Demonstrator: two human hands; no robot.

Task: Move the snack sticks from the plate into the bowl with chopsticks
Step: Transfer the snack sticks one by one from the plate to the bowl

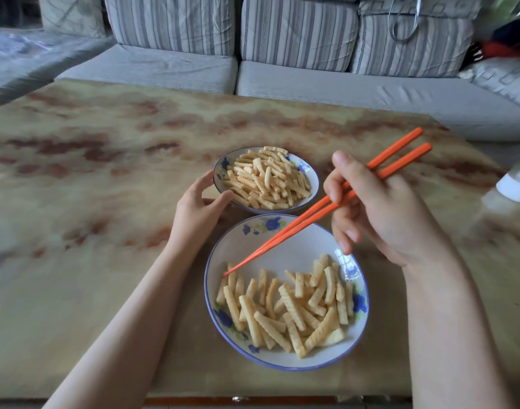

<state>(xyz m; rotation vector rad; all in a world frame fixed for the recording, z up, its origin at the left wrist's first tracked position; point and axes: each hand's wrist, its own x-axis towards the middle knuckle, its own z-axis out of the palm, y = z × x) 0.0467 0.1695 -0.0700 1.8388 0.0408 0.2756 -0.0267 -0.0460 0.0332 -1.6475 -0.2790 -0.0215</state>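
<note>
Chopsticks (261, 247), grip on snack sticks (291, 305) unclear.

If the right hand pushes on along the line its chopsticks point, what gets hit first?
Most likely the leftmost snack sticks on the plate: the right hand's chopsticks end right at them. Whether the tips touch yet is unclear; the plate's rim lies just beyond.
</note>
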